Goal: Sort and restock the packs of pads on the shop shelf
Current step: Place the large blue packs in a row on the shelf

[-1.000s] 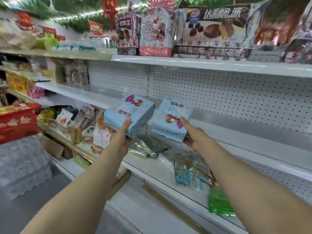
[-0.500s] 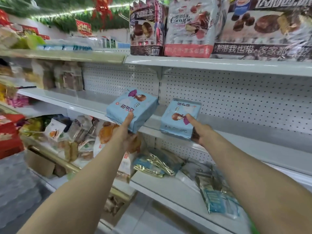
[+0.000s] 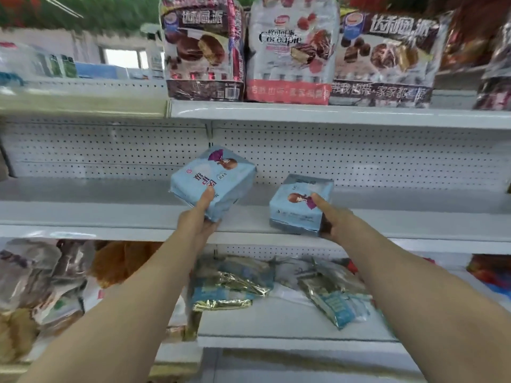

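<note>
Presently, the left pack (image 3: 213, 179) is clamped, tilted, in the left grip (image 3: 197, 223) above the shelf (image 3: 96, 214); the right pack (image 3: 300, 207) is pinched by the right grip (image 3: 336, 221) at the shelf's front edge.

Fingers of the left grip (image 3: 197, 223) and right grip (image 3: 335, 223) hide behind the left pack (image 3: 214, 176) and right pack (image 3: 297, 207). The top snack bags (image 3: 293, 51) are cropped.

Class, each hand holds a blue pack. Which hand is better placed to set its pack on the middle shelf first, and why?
Probably the right hand: the right pack is low, its bottom edge seemingly on the shelf. The left hand holds the left pack raised and tilted.
</note>
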